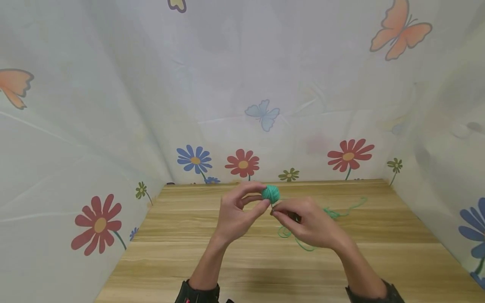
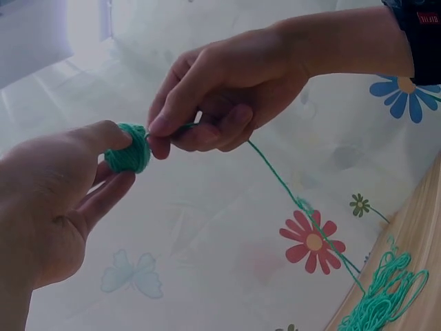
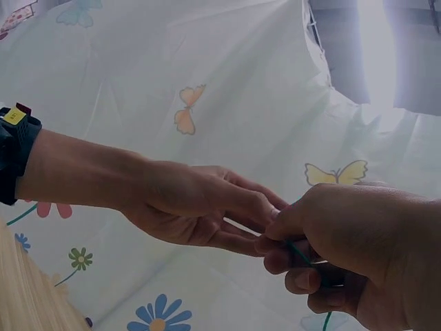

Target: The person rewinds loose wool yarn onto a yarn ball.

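A small ball of green yarn [image 1: 271, 193] is held up above the table between the thumb and fingers of my left hand [image 1: 238, 212]. Close beside it, my right hand [image 1: 308, 221] pinches the yarn strand [image 2: 270, 161] between thumb and index finger, right by the ball's surface. From that pinch the strand passes through the curled right fingers, then runs down to a loose heap of green yarn [image 2: 386, 296] on the table. In the right wrist view the right hand hides the ball, while a bit of strand [image 3: 300, 254] shows across its fingers.
The wooden table [image 1: 182, 235] carries the loose yarn [image 1: 331, 213] behind the right hand, with loops trailing nearer. A pale curtain [image 1: 212, 75] printed with flowers and butterflies stands at the table's back and sides. A bright light [image 3: 375, 55] shines above it.
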Motion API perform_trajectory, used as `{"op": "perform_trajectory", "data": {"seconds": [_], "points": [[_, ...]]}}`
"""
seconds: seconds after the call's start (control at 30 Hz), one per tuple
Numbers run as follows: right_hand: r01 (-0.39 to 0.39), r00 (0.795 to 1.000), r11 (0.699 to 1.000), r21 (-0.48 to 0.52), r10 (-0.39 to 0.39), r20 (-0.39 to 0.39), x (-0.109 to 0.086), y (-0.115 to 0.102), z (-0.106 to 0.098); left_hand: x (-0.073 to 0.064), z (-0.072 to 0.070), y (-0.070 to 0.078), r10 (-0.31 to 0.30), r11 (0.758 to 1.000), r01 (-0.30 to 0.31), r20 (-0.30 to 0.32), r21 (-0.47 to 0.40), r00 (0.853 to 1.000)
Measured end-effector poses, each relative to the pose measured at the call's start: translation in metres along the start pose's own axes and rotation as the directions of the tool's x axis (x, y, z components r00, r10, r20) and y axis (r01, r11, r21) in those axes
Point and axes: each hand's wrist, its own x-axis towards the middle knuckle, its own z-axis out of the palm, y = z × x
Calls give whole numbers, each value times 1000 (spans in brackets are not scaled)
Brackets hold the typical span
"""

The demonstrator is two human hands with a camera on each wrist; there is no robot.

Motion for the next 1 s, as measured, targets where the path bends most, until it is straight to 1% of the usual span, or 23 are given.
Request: {"op": "perform_trajectory", "data": {"seconds": [0.13,0.27,0.43,0.5,0.63,0.73,0.83,0.9,1.0], "points": [[37,998,999,35,-36,-44,-1,-9,-5,1,1,0,12,999,-13,6,33,1000],[62,993,994,87,-52,-107,-3,-15,-10,1,1,0,8,998,-10,24,57,1000],[127,978,978,164,-96,-185,-2,-19,-14,1,2,1,0,998,-3,65,58,998],[149,970,973,177,-109,-216,-1,-19,-15,1,2,1,0,998,-5,87,56,996],[160,958,974,160,-115,-262,0,-16,-16,1,3,1,11,998,-18,132,56,991],[139,956,983,118,-103,-275,-1,-13,-16,1,4,1,33,998,-41,158,48,987],[115,953,991,73,-89,-289,1,-13,-16,1,5,1,50,998,-54,178,22,983],[107,949,993,54,-86,-302,3,-15,-16,1,6,2,57,998,-60,188,9,981],[87,946,995,38,-71,-316,3,-10,-16,1,6,4,65,998,-65,196,-5,978]]}}
